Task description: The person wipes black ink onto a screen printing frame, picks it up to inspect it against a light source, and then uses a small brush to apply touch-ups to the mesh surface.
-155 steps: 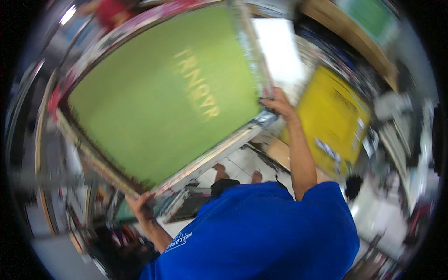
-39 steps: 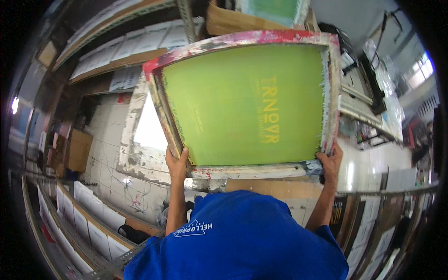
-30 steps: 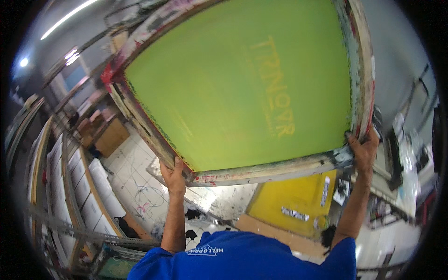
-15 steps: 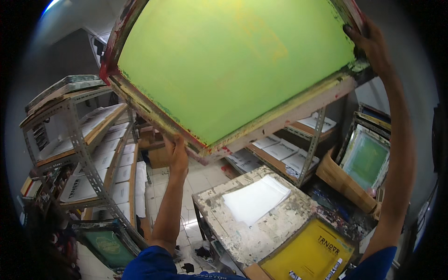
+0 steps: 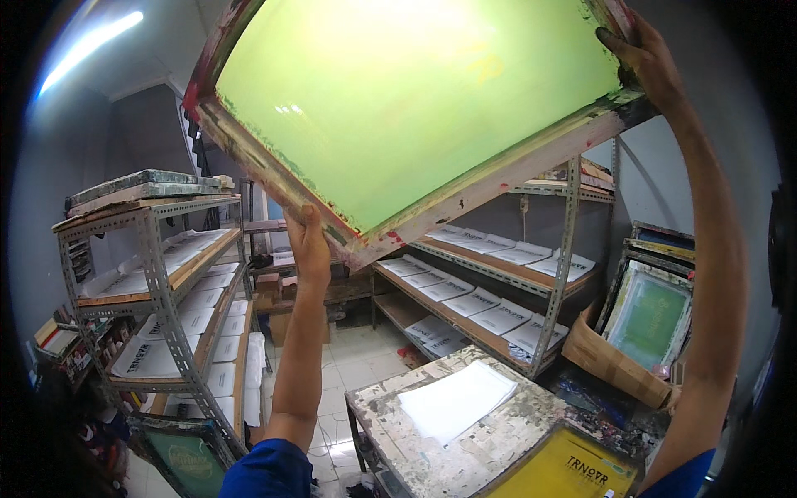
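Note:
Both my hands hold up a wooden-framed printing screen [image 5: 398, 108] with a light green mesh, tilted and raised high in front of me. My left hand [image 5: 309, 245] is closed round the frame's lower left side, near its bottom corner. At the right side, my right hand [image 5: 652, 66] grips the frame with its thumb on the inner edge. Below the screen, a stack of white sheets [image 5: 457, 400] lies on a paint-stained table [image 5: 382, 398]. A yellow printing screen [image 5: 573, 469] with dark lettering lies at that table's near right.
A metal rack [image 5: 158, 282] on the left and another rack [image 5: 573, 241] at the back right carry printed white sheets. Framed screens [image 5: 652, 311] lean by a cardboard box [image 5: 618, 361] at the right. Another green screen [image 5: 191, 461] stands at the lower left.
My view has tilted upward, showing more of the ceiling light and racks. The screen stays held in both hands, appearing slightly higher and brighter with light shining through or off it.

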A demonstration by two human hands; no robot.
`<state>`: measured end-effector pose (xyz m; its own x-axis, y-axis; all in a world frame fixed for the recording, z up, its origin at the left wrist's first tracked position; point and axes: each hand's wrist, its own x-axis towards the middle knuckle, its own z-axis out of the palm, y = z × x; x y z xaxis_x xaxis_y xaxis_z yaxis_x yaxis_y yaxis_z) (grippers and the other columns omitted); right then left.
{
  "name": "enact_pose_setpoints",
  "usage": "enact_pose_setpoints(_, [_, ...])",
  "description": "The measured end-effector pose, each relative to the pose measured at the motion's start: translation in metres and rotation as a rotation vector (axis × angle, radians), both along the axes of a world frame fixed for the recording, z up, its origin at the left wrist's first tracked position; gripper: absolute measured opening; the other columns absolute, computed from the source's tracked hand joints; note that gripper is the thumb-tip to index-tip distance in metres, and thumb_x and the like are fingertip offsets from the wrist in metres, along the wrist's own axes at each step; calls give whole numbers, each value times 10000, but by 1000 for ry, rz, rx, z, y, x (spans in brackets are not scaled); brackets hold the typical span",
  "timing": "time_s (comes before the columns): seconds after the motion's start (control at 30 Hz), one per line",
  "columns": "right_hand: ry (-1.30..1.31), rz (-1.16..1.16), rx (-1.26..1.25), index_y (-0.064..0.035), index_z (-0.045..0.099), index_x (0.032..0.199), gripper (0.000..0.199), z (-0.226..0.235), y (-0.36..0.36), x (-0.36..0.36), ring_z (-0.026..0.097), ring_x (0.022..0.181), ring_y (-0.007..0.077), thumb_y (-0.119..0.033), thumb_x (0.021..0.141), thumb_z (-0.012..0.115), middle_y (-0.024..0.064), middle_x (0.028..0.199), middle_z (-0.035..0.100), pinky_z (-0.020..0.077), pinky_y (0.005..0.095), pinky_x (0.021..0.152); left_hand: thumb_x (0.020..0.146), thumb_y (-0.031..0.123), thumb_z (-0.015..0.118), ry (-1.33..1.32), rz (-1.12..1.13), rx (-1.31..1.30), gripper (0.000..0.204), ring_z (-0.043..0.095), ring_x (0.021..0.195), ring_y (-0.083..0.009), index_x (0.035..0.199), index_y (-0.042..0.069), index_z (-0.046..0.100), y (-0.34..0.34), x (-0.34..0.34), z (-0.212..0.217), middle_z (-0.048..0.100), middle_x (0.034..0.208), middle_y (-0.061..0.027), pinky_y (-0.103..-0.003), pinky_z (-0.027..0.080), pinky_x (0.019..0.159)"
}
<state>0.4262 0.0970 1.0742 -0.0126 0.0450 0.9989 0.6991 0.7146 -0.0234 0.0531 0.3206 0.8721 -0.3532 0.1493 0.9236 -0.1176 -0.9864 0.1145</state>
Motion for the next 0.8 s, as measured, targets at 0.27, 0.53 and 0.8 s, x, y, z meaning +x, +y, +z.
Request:
enact_pose_setpoints(0.27, [3, -50, 32, 27, 395, 1327, 537, -9, -7, 14, 571, 875, 185, -141, 859, 597, 115, 1050, 585, 486, 308, 761, 934, 407, 493, 33, -2, 43, 625, 408, 1190, -198, 1333, -25, 278, 5, 26, 20, 416, 1310, -142, -323, 290, 1018])
enact_pose_setpoints(0.53, [11, -23, 94, 13, 413, 1321, 525, 3, -8, 26, 564, 834, 162, -117, 850, 607, 103, 1010, 588, 473, 276, 715, 945, 380, 482, 64, -9, 66, 637, 407, 1192, -204, 1363, -35, 239, 5, 28, 40, 417, 1308, -150, -323, 290, 1020])
enact_pose_setpoints(0.8, [-136, -1, 253, 5, 485, 1247, 521, 38, 20, 110, 569, 958, 158, -265, 836, 656, 97, 1067, 602, 424, 285, 854, 955, 312, 483, 57, 13, 128, 585, 404, 1186, -201, 1358, -33, 234, -10, 33, 44, 410, 1304, -138, -316, 285, 1021])
